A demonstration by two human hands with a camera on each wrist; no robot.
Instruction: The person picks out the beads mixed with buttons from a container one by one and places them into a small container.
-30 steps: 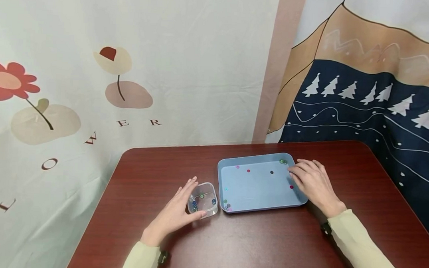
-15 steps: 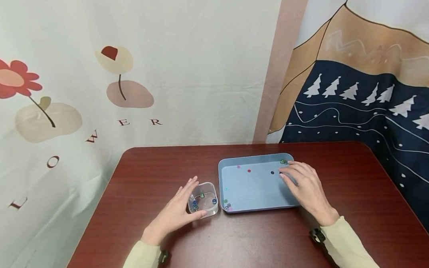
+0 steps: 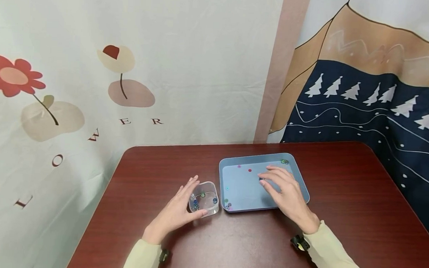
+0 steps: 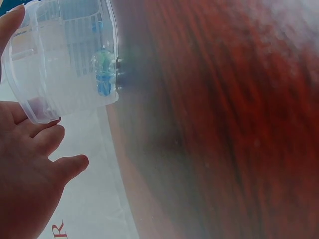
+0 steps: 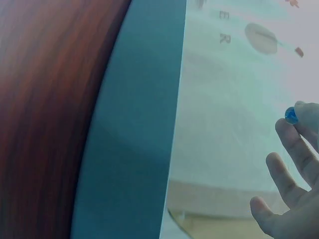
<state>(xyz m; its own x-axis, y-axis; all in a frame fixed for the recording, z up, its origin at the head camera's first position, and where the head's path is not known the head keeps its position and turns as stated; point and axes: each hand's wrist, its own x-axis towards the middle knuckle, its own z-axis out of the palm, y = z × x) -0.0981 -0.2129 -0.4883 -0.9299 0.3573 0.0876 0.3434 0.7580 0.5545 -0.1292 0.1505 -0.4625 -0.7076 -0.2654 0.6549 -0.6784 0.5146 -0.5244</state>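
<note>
My left hand holds a small clear plastic box between thumb and fingers, on the table just left of the blue tray. Inside the box lie several glass marbles, blue and green. Above the tray, my right hand pinches a blue marble between thumb and index finger, its other fingers spread. Two or so greenish marbles sit in the tray's far right corner. A red disc and a pink one lie near the far side, perhaps buttons.
Several small pieces cluster in the tray's near left corner, with a cyan disc above them. The dark red table ends at a printed curtain. My right hand covers part of the tray.
With the blue marble pinched, my right hand has moved left from the tray's right edge to over its middle, covering a dark disc seen earlier. The left hand stays at the box.
</note>
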